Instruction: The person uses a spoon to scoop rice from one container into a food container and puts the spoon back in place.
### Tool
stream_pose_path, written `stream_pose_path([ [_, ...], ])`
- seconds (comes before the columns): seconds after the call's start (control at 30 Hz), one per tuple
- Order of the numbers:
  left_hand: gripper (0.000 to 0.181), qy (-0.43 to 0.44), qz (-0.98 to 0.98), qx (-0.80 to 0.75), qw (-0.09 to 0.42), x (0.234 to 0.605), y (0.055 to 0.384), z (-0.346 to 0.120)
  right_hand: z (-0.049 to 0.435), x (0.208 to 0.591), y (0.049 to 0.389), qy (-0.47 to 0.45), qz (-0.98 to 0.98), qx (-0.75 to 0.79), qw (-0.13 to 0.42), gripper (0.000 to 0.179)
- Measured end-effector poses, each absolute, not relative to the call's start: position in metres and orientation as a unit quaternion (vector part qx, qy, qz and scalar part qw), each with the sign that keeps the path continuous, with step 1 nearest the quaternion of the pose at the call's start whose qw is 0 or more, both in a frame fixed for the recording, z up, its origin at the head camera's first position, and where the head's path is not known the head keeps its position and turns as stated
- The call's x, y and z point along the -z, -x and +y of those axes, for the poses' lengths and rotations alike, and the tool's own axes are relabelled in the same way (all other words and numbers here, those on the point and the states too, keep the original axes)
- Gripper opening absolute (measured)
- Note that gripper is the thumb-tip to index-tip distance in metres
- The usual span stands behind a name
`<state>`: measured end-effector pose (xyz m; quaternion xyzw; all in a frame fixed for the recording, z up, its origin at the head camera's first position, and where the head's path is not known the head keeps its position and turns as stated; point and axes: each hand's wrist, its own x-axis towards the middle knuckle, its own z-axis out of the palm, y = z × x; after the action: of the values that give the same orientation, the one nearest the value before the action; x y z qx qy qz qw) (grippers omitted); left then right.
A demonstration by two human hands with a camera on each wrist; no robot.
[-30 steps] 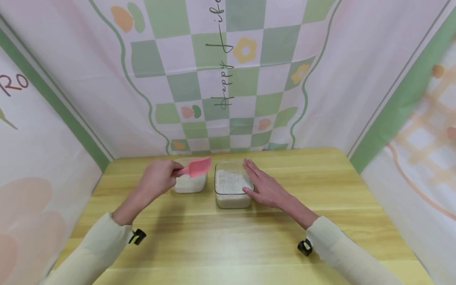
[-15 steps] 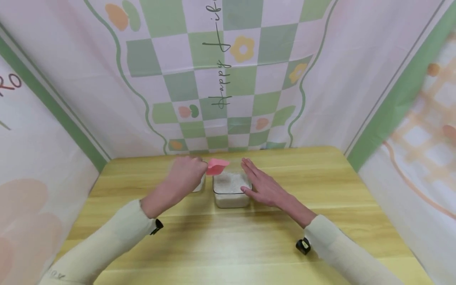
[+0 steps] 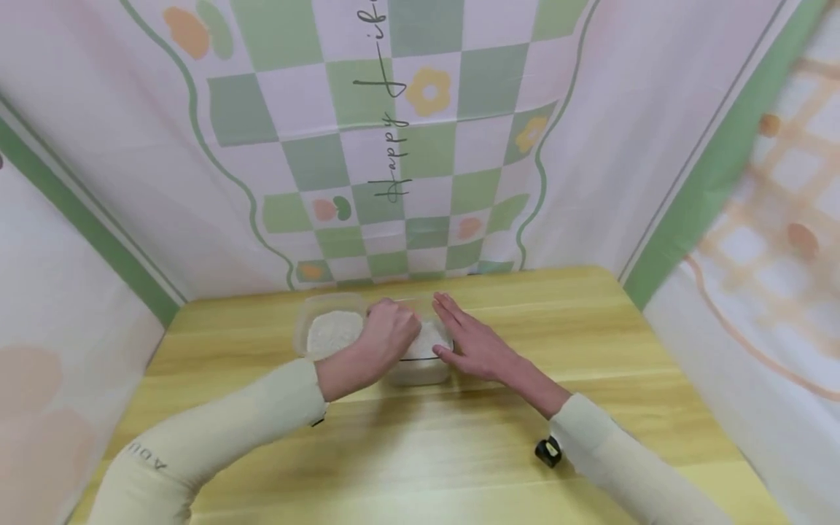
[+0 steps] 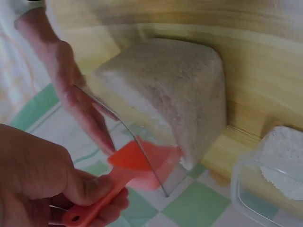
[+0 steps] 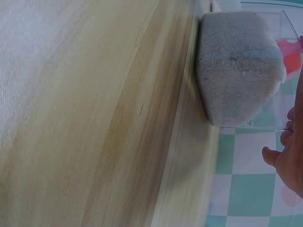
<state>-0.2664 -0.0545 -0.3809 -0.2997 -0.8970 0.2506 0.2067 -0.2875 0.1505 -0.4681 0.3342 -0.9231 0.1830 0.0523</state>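
Observation:
My left hand [image 3: 387, 332] grips the handle of a pink-red scoop [image 4: 142, 163]; in the head view the hand hides the scoop. In the left wrist view the scoop's bowl is inside the rim of a clear square container [image 3: 420, 373] of white grains that look like rice [image 4: 175, 90]. Against that container's right side rests my right hand [image 3: 479, 346], its fingers straight and the thumb near the front rim. Immediately to the left stands a second clear container [image 3: 302, 328], with white grains [image 3: 335, 332] in it. It partly appears at the left wrist view's right edge.
Both containers stand near the back of a wooden table [image 3: 420, 452]. Behind the table hangs a checked green and white cloth [image 3: 429, 157]. Black devices hang by the sleeves, one at the right wrist [image 3: 547, 452].
My left hand has carried the scoop rightward from above the left container to the right one and lowered it. The left container is uncovered again. My right hand has stayed against its container.

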Motion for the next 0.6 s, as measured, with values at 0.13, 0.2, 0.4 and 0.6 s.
stream_pose_path([
  [0.13, 0.032, 0.311, -0.909, -0.25, 0.118, 0.38, 0.281, -0.05, 0.151, 0.467, 0.287, -0.339, -0.921, -0.184, 0.052, 0.083],
  [0.2, 0.026, 0.327, -0.917, -0.219, 0.067, 0.375, 0.292, -0.053, 0.151, 0.466, 0.288, -0.345, -0.92, -0.181, 0.051, 0.086],
  [0.4, 0.007, 0.35, -0.919, -0.157, -0.093, 0.36, 0.322, -0.059, 0.152, 0.466, 0.292, -0.349, -0.92, -0.174, 0.047, 0.102],
  [0.6, 0.026, 0.333, -0.918, -0.09, -0.196, 0.36, 0.334, -0.067, 0.151, 0.467, 0.291, -0.348, -0.918, -0.184, 0.043, 0.101],
])
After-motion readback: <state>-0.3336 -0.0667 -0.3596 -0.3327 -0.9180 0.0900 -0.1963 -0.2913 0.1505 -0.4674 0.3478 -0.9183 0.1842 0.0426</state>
